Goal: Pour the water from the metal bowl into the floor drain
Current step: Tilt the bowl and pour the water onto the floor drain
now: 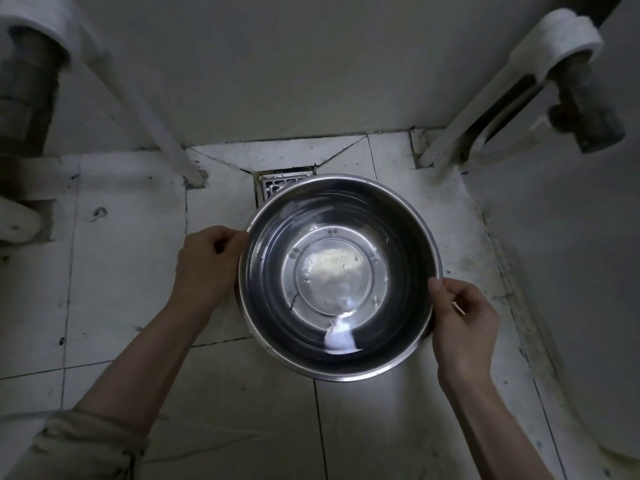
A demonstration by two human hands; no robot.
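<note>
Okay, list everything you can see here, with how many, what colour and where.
metal bowl: one, silver, centre, held above the floor
water: clear, inside the bowl
floor drain: one, metal grate, mostly hidden behind the bowl's far rim
floor tiles: several, off-white, stained, beneath everything
white pipes: two, slanting down to the floor on the left and right
metal fittings: two, dark, upper left and upper right
white fixture: one, curved, right edge; type unclear
left hand: grips the bowl's left rim
right hand: pinches the bowl's right rim
sleeve: one, beige, lower left
</note>
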